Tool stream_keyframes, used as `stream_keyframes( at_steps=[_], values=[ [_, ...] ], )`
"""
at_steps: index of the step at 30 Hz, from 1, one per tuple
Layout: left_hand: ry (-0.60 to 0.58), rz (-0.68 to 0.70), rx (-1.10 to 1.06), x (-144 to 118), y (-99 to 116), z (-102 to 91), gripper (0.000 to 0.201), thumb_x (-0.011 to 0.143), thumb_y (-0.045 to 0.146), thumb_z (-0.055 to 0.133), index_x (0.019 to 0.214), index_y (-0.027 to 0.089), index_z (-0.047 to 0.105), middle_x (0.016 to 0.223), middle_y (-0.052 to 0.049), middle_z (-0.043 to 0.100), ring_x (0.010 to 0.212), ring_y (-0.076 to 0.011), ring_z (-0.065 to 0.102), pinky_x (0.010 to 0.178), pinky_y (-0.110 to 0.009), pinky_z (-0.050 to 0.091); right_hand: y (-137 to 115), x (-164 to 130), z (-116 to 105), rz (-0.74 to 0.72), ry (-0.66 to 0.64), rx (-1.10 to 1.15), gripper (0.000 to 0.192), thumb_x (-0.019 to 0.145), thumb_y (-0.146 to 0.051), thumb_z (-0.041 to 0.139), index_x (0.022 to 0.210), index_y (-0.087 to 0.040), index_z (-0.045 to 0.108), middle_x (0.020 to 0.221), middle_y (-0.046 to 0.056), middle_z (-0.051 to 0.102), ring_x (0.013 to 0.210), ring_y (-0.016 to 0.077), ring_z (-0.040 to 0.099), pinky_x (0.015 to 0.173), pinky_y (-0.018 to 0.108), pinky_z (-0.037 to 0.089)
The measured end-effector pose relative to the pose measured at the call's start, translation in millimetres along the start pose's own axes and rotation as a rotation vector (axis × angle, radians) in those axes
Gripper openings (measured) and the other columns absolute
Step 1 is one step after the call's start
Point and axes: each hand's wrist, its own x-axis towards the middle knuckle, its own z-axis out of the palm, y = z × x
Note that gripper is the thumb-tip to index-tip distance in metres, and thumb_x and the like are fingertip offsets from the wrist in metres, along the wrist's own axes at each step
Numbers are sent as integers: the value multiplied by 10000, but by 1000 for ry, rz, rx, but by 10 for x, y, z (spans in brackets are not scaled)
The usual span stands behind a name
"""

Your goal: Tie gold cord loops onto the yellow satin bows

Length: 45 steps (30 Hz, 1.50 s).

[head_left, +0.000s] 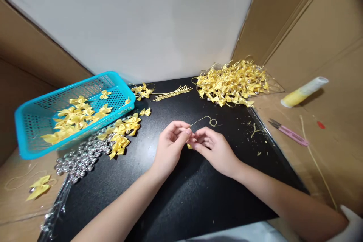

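Two bare hands are seen meeting over the middle of a black worktop (181,196). A small yellow bow (189,146) is pinched between the fingertips of the left hand (170,145) and the right hand (212,147), and a thin gold cord (205,120) is seen curling up and away from the same grip. Loose yellow bows (121,136) and silver beads (82,157) are spread to the left. A turquoise basket (25,128) of bows is tilted further left. Pink snips (289,133) are laid to the right. A heap of finished bows (232,83) is piled at the far right corner.
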Motion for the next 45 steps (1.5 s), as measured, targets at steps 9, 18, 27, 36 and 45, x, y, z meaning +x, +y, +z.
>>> stream_keyframes(
  at_steps=[9, 18, 27, 36, 45],
  values=[
    [-111, 112, -72, -51, -85, -62, 184, 891, 279, 656, 1030, 221, 551, 845, 9, 705, 594, -99, 657, 581, -225, 547, 107, 36, -67, 24, 135, 98, 165, 723, -284, 742, 778, -190, 618, 761, 6, 660, 746, 144, 664, 742, 295, 569],
    [141, 265, 831, 202, 62, -512, 149, 777, 247, 636, 913, 192, 603, 855, -8, 636, 716, -140, 547, 673, -265, 452, 160, 35, -124, 44, 179, -151, 114, 729, -210, 672, 804, -176, 593, 761, 5, 599, 678, 119, 593, 605, 242, 515],
    [-315, -131, 1161, 101, 190, -504, 369, 738, 516, 697, 864, 182, 602, 711, 0, 619, 595, -153, 541, 554, -270, 388, 177, 3, -16, -274, 34, -831, 47, 865, -156, 628, 881, -197, 646, 905, 36, 590, 749, 146, 581, 709, 297, 518],
    [-384, -528, 200, 14, 20, -396, 315, 825, 457, 617, 875, 146, 610, 765, -44, 673, 617, -118, 573, 574, -230, 433, 61, 60, -165, -808, -154, -909, 235, 997, -129, 382, 922, -165, 601, 975, 85, 643, 911, 162, 632, 799, 272, 561],
    [-79, -233, 42, -58, -150, -249, 252, 804, 355, 730, 931, 182, 598, 857, -38, 738, 686, -118, 629, 651, -232, 480, -7, -79, -169, -864, 259, -860, 122, 874, -185, 609, 975, -245, 575, 989, 71, 616, 939, 213, 603, 813, 384, 531]
  ],
)
